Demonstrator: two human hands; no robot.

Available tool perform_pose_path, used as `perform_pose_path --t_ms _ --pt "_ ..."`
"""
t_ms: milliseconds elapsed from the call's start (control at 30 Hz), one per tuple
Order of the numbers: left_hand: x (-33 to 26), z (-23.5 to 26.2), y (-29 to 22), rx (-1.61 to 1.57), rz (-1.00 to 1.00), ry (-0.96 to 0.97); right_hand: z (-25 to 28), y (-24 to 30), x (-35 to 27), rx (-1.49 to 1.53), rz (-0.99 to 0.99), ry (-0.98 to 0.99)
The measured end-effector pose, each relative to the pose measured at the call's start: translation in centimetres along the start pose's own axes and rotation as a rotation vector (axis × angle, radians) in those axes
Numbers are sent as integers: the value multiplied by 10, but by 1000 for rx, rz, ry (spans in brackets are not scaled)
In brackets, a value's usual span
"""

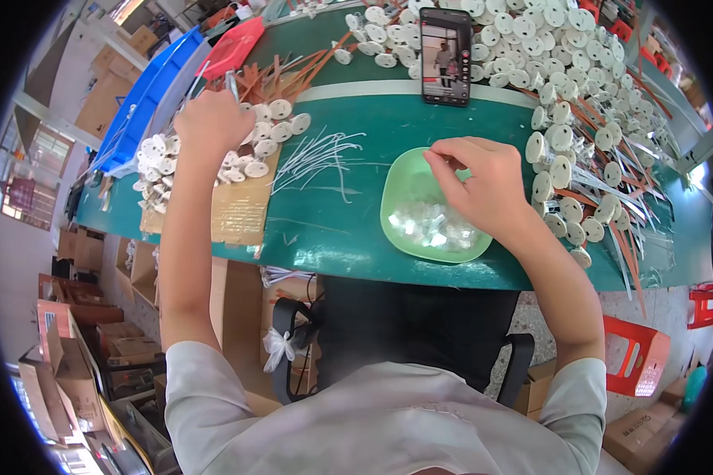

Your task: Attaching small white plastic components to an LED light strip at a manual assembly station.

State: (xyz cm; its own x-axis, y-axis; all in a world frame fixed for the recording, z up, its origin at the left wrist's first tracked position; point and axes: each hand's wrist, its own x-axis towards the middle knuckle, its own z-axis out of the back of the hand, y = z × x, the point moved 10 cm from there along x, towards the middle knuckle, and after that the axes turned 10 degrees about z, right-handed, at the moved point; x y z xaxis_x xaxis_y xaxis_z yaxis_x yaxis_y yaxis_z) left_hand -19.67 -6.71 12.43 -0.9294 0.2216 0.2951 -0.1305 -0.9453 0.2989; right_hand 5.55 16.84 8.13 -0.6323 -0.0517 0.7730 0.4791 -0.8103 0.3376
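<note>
Your right hand (483, 178) picks in the green bowl (396, 207) while your left hand (212, 120) rests on the white discs (265, 131).

The small clear pieces (432, 224) lie heaped in the bowl near the front edge of the green bench (333, 237), about mid-length. They look light, hard and slick, so expect them to skid; pinch one at a time by its sides with fingertip pads. Your right grip is drawn together at thumb and forefinger above the bowl's far rim, though whether a piece sits in it I cannot tell. Your left grip is closed around a thin metal tool (232, 82) toward the bench's far left corner. The discs are stiff and light; take them by the rim. Thin white wires (317, 154) lie between both hands, limp and easily tangled.
</note>
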Motion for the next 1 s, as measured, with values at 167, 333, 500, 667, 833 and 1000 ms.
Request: perform_pose_path --t_ms 167,333,500,667,833,1000 --pt "-40 66 -66 -405 -129 -403 3 2 -2 -84 56 -6" --pt "-84 57 -135 -1223 -505 -575 -7 20 -1 -124 293 27" --pt "-113 35 -149 -1071 -721 -815 19 45 8 -295 356 99" --pt "-103 28 -147 -1174 -697 -682 93 52 2 -438 346 -74" --pt "-100 23 -142 -1211 -666 -664 143 13 -42 -761 124 -76" --pt "-108 34 -146 -1299 -690 -682 142 -28 -66 -748 -158 216"
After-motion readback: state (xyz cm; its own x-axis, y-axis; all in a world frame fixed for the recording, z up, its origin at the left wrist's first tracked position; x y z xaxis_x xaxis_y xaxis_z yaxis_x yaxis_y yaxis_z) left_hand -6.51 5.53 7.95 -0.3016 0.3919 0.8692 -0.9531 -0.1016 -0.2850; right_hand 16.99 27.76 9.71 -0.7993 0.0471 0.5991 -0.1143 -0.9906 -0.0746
